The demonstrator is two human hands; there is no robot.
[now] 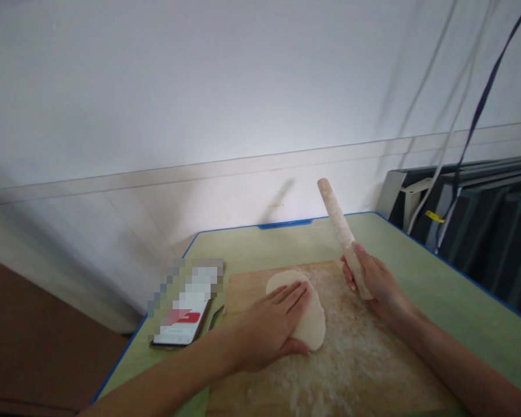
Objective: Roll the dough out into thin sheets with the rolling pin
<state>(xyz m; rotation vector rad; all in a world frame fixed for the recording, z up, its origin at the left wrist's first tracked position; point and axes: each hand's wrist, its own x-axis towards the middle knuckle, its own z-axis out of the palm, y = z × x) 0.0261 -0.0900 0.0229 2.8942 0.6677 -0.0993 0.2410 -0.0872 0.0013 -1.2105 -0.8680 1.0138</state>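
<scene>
A flat oval of pale dough (311, 324) lies on a floured wooden board (342, 370). My left hand (278, 324) rests flat across the dough, fingers stretched out over its upper part and the thumb near its lower edge. In my right hand (375, 278) is a flour-dusted wooden rolling pin (338, 223), gripped near its lower end. The pin is tilted, its far end raised up and to the left, and it is apart from the dough. Part of the dough is hidden under my left hand.
A phone (186, 313) with a lit, partly blurred screen lies left of the board on the green, blue-edged table (443, 284). A thin dark object (216, 315) sits between phone and board. Dark panels (490, 226) and hanging cables (481, 110) are at the right, by the white wall.
</scene>
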